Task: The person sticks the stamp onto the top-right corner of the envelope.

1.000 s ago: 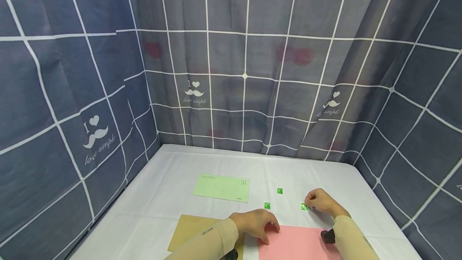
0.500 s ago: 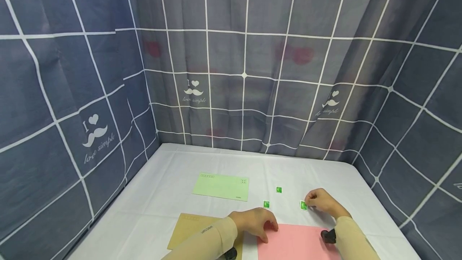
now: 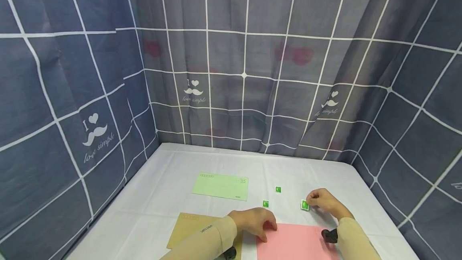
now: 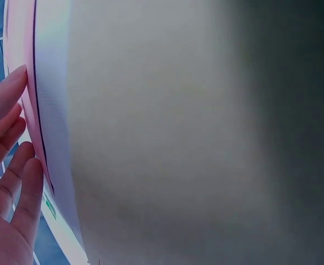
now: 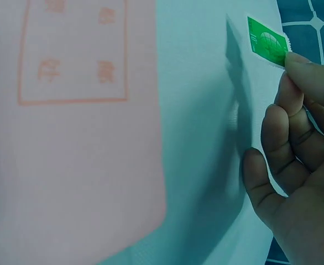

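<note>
A green postage stamp (image 3: 304,205) with a white perforated edge is pinched at its corner by the thumb and finger of my right hand (image 3: 326,202). In the right wrist view the same stamp (image 5: 268,42) is tilted up off the white cloth, its shadow beneath it. My left hand (image 3: 254,222) rests its fingertips on the upper left part of a pink envelope (image 3: 296,242). Its fingers (image 4: 30,201) look relaxed along that envelope in the left wrist view. Orange printed characters in a box mark the envelope's corner (image 5: 73,102) in the right wrist view.
Two more green stamps lie on the cloth, a near one (image 3: 266,204) and a farther one (image 3: 278,189). A light green envelope (image 3: 220,186) lies at the back left. Partly under the left sleeve is a brown envelope (image 3: 191,228). Grid-patterned curtains surround the white table (image 3: 144,196).
My right hand has shifted slightly to the right with the stamp, which now looks lifted a little and turned. My left hand stays on the pink envelope.
</note>
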`<action>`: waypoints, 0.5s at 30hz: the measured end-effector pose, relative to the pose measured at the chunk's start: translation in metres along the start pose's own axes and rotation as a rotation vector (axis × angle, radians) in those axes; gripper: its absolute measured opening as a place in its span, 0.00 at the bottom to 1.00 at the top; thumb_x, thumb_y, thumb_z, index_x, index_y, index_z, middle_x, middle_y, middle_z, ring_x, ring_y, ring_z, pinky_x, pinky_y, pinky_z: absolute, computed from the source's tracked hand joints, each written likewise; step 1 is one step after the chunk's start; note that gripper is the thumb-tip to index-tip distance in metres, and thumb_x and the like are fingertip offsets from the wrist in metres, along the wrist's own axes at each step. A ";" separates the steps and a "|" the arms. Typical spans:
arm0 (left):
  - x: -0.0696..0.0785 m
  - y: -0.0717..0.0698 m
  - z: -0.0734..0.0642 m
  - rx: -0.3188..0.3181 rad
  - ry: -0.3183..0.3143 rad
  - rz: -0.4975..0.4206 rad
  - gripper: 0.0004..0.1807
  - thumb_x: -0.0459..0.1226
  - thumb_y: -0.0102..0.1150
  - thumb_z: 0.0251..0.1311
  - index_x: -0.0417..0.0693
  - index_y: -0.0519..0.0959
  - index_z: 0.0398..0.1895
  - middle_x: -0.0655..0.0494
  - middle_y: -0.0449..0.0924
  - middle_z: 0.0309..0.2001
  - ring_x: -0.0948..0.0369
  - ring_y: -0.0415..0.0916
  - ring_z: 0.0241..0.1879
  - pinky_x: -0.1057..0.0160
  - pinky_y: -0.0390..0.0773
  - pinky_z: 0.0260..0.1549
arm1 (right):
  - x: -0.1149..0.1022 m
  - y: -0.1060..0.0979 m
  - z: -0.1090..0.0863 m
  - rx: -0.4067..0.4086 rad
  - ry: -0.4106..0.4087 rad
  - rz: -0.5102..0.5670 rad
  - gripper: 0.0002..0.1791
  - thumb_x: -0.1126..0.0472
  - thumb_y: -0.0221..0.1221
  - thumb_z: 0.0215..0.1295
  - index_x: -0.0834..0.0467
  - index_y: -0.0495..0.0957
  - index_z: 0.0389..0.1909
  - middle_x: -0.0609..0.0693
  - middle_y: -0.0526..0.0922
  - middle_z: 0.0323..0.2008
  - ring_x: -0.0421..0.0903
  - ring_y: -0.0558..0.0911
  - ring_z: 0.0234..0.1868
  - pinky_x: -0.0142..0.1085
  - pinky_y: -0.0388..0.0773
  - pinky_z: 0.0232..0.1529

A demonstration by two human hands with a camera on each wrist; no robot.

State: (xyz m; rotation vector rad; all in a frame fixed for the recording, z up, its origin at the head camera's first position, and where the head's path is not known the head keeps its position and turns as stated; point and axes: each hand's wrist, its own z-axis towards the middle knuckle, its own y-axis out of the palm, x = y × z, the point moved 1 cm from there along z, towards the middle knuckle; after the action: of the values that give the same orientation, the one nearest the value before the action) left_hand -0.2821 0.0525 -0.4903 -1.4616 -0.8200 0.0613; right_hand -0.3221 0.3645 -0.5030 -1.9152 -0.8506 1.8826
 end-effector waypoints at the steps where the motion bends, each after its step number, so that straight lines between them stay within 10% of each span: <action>1: 0.000 0.000 0.000 -0.002 0.001 0.005 0.22 0.34 0.78 0.47 0.53 0.85 0.48 0.69 0.81 0.45 0.77 0.71 0.43 0.77 0.72 0.50 | 0.000 0.000 0.000 -0.004 -0.001 0.003 0.04 0.67 0.62 0.63 0.66 0.80 0.33 0.47 0.76 0.26 0.44 0.72 0.30 0.34 0.71 0.30; 15: 0.000 0.001 0.001 -0.006 0.012 0.018 0.22 0.34 0.79 0.46 0.52 0.85 0.48 0.69 0.80 0.43 0.76 0.70 0.40 0.78 0.72 0.47 | -0.003 -0.001 -0.004 -0.023 0.034 -0.008 0.04 0.66 0.62 0.64 0.64 0.79 0.33 0.47 0.75 0.26 0.45 0.73 0.29 0.36 0.71 0.30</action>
State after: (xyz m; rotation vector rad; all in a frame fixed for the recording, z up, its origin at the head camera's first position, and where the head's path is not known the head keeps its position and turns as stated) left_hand -0.2821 0.0540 -0.4911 -1.4732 -0.7984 0.0637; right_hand -0.3179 0.3645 -0.4996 -1.9488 -0.8719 1.8383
